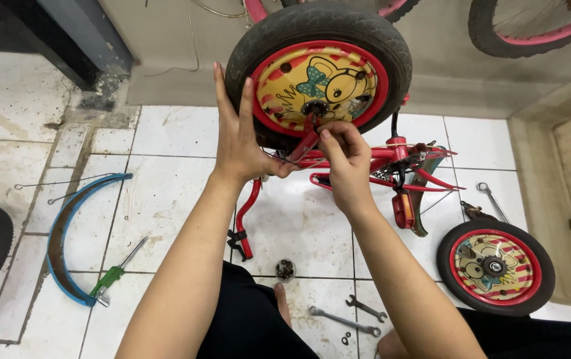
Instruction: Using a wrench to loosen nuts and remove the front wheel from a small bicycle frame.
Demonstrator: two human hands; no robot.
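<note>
A single head-worn camera looks steeply down from the person's own eye level; it faces forward over both forearms, close to the raised wheel [318, 73], with tiled floor [166, 199] beyond

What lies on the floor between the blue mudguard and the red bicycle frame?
In the head view, a green-handled screwdriver lies between the blue mudguard and the red bicycle frame; otherwise only white tiles.

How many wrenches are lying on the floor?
3: two wrenches by the person's knees, one long, one short; a third wrench at right, above the loose wheel. Others may be hidden.
</note>
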